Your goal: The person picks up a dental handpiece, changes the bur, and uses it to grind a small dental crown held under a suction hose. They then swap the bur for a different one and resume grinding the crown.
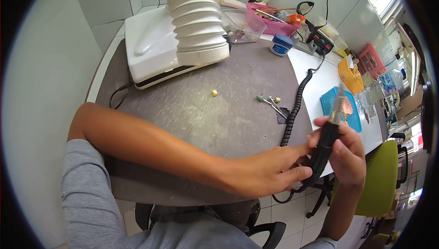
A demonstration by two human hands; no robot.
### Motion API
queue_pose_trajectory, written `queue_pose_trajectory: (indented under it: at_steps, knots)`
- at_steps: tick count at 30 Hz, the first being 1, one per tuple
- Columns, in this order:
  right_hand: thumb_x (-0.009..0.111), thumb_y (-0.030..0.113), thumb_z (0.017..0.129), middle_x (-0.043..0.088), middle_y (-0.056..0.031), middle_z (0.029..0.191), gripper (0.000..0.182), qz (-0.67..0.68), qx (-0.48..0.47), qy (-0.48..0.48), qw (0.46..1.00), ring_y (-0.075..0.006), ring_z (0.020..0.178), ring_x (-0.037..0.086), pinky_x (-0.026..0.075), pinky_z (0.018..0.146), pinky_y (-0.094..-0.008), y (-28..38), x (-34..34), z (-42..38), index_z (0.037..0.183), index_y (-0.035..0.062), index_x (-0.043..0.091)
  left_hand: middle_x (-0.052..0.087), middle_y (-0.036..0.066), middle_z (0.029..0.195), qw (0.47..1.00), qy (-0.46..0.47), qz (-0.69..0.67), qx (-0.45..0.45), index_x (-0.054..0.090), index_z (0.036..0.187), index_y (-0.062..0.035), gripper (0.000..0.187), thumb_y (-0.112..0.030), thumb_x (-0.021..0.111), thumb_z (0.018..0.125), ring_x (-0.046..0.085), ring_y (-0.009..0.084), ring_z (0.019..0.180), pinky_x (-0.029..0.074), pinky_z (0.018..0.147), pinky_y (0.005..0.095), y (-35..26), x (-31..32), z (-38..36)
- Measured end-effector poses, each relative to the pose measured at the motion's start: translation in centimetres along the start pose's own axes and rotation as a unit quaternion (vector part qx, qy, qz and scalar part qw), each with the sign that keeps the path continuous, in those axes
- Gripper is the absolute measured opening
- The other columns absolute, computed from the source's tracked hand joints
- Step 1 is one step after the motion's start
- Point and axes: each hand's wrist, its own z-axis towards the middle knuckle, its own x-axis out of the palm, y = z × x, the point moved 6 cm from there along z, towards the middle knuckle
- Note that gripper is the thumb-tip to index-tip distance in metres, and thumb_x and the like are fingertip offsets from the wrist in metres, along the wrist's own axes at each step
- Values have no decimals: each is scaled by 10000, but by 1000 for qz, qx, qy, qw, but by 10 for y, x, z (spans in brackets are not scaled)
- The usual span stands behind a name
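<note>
Scratched worktop (183, 127); near right, left hand (260, 172) and right hand (352, 157) clamp a black, metal-nosed handpiece (323, 144), blurred tip (341, 89) apparently slender.

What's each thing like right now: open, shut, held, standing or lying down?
Black handpiece, held in the left hand and right hand, tip up
Small yellow piece, lying alone
Green-tipped bit, lying on its side
Blue jar, upright, lid on
Ribbed hose, bent, mouth down
Pink basket, open, crowded with things
Blue basket, open, things inside
Control box, on or off unclear
</note>
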Motion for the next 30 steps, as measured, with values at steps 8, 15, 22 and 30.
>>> queue_pose_trajectory:
  at_steps: [8, 15, 22, 30]
  knots:
    - [664, 280, 825, 608, -138, 1051, 483, 97, 131, 97, 982, -198, 1003, 582, 429, 918, -319, -34, -2, 29, 1146, -54, 527, 542, 68, 792, 995, -53, -67, 41, 333, 1217, 7, 389, -221, 491, 945, 552, 147, 670, 476, 612, 293, 7, -15, -1]
    - [747, 184, 757, 584, -67, 920, 333, 35, 70, 99, 992, -147, 910, 548, 407, 847, -286, -25, 5, 42, 970, -12, 584, 553, 157, 658, 987, -126, 103, 21, 358, 1092, 5, 453, -347, 559, 890, 562, 247, 559, 435, 525, 329, -4, -23, -7]
    - [575, 215, 908, 650, -65, 826, 258, 15, 69, -40, 997, -61, 744, 566, 437, 659, -185, -23, -14, 73, 985, -25, 634, 533, 109, 818, 988, -89, 22, -123, 261, 1276, 7, 540, -268, 551, 912, 579, 163, 732, 509, 625, 289, -5, -25, -2]
    - [563, 255, 896, 603, -22, 604, 313, -19, 9, -138, 990, -33, 525, 488, 352, 502, -174, -28, -19, 120, 747, -2, 661, 545, 159, 567, 987, -162, 15, -8, 351, 1064, 44, 462, -316, 572, 874, 561, 273, 472, 437, 463, 341, 9, -31, -4]
